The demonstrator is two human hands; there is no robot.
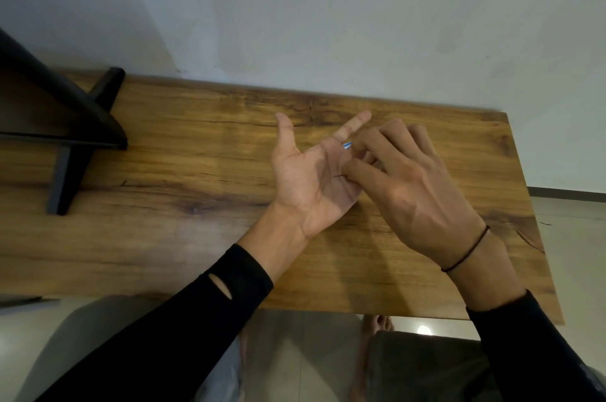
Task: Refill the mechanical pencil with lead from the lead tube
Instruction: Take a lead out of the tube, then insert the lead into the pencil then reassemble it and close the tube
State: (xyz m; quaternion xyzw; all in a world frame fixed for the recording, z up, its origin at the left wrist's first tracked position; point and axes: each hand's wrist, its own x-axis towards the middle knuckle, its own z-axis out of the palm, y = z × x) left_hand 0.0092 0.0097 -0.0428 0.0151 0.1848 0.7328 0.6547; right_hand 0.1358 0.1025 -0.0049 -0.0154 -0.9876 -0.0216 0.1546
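Black sleeves (pixel 183 319) cover both forearms, which reach from the lower edge of the view over a wooden table (pixel 164 205) set against a pale wall (pixel 328 8). On the right wrist sits a thin dark band (pixel 465 249). Left hand (pixel 311 172): palm up, fingers spread and released, hovering above the table's middle. Right hand (pixel 403 185): back turned to the camera, its thumb and forefinger pinched together over the left palm. A fine dark lead (pixel 340 176) juts from that pinch and lies across the left palm. A small blue and white object (pixel 347 145) shows between the fingers of the two hands; whether it is the pencil or the lead tube cannot be told, and most of it is hidden. At the table's left end stands a black stand (pixel 72 126) with angled legs. Below the table edge, knees and a bare foot (pixel 377 326) rest over a tiled floor (pixel 295 352).
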